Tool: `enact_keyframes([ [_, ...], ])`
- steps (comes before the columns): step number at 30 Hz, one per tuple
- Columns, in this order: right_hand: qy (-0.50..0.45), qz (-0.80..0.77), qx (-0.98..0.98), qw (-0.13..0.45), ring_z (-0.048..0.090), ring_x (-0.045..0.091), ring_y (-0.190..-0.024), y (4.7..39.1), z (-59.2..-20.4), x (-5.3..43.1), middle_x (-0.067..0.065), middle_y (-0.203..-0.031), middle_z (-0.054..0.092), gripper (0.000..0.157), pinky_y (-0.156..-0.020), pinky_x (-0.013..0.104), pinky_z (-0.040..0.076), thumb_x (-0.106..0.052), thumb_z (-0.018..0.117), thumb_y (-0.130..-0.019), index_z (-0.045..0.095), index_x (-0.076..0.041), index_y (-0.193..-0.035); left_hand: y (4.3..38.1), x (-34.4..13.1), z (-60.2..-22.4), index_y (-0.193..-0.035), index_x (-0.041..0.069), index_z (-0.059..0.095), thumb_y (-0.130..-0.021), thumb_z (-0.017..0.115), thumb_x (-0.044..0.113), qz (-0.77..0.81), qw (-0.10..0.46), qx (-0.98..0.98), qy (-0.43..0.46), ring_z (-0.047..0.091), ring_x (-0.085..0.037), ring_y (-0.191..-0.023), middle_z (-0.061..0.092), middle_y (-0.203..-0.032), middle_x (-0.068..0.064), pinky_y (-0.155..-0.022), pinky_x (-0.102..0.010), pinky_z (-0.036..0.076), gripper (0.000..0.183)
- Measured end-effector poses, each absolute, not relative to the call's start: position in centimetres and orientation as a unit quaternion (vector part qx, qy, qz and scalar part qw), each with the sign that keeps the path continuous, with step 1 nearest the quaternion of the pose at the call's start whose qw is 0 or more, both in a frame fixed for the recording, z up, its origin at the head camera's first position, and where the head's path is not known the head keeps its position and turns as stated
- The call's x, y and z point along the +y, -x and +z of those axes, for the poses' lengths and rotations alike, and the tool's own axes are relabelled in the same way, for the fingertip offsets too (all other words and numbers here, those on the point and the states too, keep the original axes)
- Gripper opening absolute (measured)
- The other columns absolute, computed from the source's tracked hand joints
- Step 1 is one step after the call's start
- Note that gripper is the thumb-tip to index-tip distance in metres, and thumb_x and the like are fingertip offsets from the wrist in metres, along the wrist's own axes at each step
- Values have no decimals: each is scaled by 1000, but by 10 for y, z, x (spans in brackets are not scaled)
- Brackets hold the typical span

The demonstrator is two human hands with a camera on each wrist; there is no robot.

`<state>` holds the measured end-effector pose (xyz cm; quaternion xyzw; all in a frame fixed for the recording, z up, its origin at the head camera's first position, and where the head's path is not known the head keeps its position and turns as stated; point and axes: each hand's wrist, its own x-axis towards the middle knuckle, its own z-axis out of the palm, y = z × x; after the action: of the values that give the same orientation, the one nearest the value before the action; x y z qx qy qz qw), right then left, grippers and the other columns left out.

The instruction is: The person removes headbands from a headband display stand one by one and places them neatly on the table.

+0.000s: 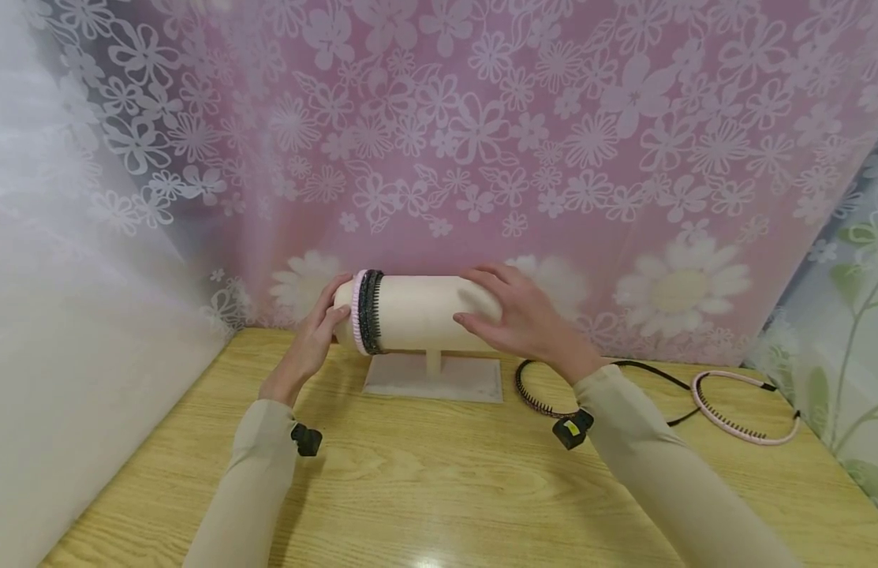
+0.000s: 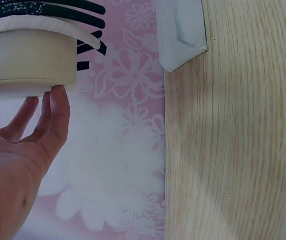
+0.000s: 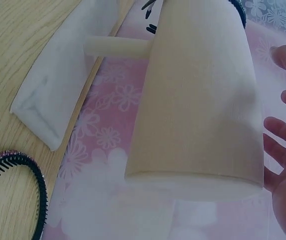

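Observation:
A cream cylindrical headband display stand (image 1: 417,312) lies horizontally on a post above its pale base (image 1: 431,379). Round its left part sit a pink headband (image 1: 356,312) and, beside it, black headbands (image 1: 371,312), with glitter and comb teeth visible; their exact number is unclear. My left hand (image 1: 314,339) holds the cylinder's left end, thumb in front and fingers at the back. In the left wrist view, its fingertips (image 2: 58,97) touch the end's edge. Over the right end, my right hand (image 1: 524,315) has loosely spread fingers; the right wrist view shows them beside the cylinder, gripping nothing.
A dark toothed headband (image 1: 541,402) lies on the wooden table (image 1: 410,489), partly behind my right forearm. Farther right, a pink toothed headband (image 1: 730,430) overlaps it or lies against it. A pink floral curtain (image 1: 439,158) hangs behind the stand.

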<state>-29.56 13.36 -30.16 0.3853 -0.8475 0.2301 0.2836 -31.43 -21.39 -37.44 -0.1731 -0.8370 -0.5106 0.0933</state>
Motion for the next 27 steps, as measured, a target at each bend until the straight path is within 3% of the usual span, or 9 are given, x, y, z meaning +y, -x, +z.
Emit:
enact_keyframes([
  [11, -365, 206, -872, 253, 58, 34, -128, 303, -300, 119, 17, -138, 62, 69, -104, 53, 49, -42, 78, -88, 59, -3, -141, 315, -214, -375, -159, 43, 27, -109, 37, 48, -512, 94, -836, 172, 59, -37, -117, 42, -159, -4, -83, -43, 55, 51],
  [16, -361, 206, -876, 243, 58, 34, -127, 306, -302, 112, 17, -138, 62, 69, -105, 53, 48, -44, 77, -89, 59, -4, -142, 316, -214, -375, -160, 43, 26, -109, 37, 48, -513, 87, -836, 173, 58, -37, -119, 40, -160, -5, -85, -44, 54, 52],
  [23, -352, 200, -884, 235, 57, 34, -130, 308, -299, 101, 15, -140, 62, 69, -109, 54, 45, -47, 76, -89, 59, -6, -143, 315, -213, -374, -156, 52, 27, -110, 37, 46, -517, 91, -833, 172, 58, -37, -120, 40, -161, -4, -85, -45, 54, 48],
  [27, -343, 193, -894, 216, 54, 34, -134, 309, -297, 94, 15, -143, 59, 69, -112, 56, 41, -49, 73, -90, 58, -8, -144, 314, -213, -374, -157, 50, 28, -110, 37, 46, -516, 94, -834, 171, 58, -37, -119, 41, -161, -3, -85, -44, 54, 48],
])
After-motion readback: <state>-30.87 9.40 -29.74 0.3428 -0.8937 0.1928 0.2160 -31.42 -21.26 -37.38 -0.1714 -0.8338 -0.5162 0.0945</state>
